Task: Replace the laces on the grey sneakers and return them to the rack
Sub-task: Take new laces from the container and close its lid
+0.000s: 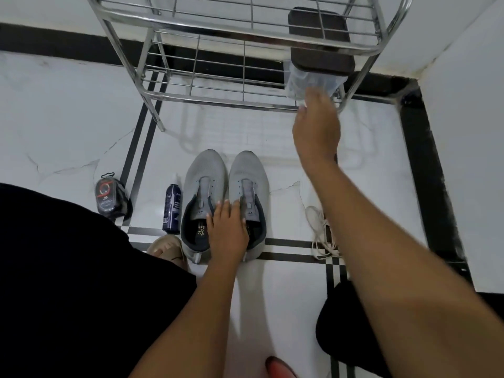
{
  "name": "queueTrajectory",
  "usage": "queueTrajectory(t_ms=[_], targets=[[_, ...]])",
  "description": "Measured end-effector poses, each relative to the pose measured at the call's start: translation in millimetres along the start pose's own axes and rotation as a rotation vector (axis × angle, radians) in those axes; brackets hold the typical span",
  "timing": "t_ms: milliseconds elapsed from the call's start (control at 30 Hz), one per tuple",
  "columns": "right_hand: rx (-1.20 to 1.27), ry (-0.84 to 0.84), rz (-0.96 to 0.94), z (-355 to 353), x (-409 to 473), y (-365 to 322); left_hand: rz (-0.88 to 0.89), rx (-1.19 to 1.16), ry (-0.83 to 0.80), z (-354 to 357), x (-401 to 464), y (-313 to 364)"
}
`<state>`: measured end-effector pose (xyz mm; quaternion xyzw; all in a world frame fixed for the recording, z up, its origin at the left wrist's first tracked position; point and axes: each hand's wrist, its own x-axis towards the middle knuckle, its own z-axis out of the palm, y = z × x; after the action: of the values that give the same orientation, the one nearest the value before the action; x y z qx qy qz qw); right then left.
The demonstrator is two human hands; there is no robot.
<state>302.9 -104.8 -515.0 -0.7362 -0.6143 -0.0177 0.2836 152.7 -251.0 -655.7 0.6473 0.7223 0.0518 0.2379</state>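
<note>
The left hand (227, 227) is lying flat with fingers spread across the collars of 2 laceless grey sneakers (223, 197) on the floor, while the right hand (316, 126) is stretching toward 1 o'clock, fingertips touching a clear container (308, 83) on the rack (218, 100); its grip is unclear.

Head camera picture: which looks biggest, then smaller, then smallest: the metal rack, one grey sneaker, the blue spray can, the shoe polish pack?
1. Metal shoe rack, by far.
2. Left grey sneaker.
3 and 4. Blue spray can and shoe polish pack look about alike: the can is taller, the pack wider, so I won't rank them.
</note>
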Motion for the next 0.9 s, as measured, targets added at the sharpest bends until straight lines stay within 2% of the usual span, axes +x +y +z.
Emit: queueTrajectory(t_ms=[100,167,333,500,667,733,767,833,900], targets=[[-0.246,-0.056,-0.214,9,42,6,-0.021,-0.012,-0.006,0,1,2],[-0.343,-0.102,-0.258,16,58,12,-0.039,-0.032,0.007,-1,2,3],[-0.437,0.071,-0.327,11,73,6,-0.043,-0.085,-0.003,-3,1,3],[-0.422,0.120,-0.428,-2,70,3,-0.061,-0.141,0.047,-6,3,6],[-0.110,0.231,-0.405,-29,22,12,-0.110,-0.403,0.225,-31,7,35],[-0.028,0.241,-0.391,-44,-7,13,-0.117,-0.592,0.208,-48,7,51],[0.006,0.233,-0.378,-52,-22,13,-0.173,-0.794,0.119,-58,6,60],[0.072,0.176,-0.351,-57,-46,4,-0.378,-1.361,-0.141,-77,11,73],[0.097,0.078,-0.307,-69,-75,-4,-0.438,-1.767,-0.398,-84,8,77]])
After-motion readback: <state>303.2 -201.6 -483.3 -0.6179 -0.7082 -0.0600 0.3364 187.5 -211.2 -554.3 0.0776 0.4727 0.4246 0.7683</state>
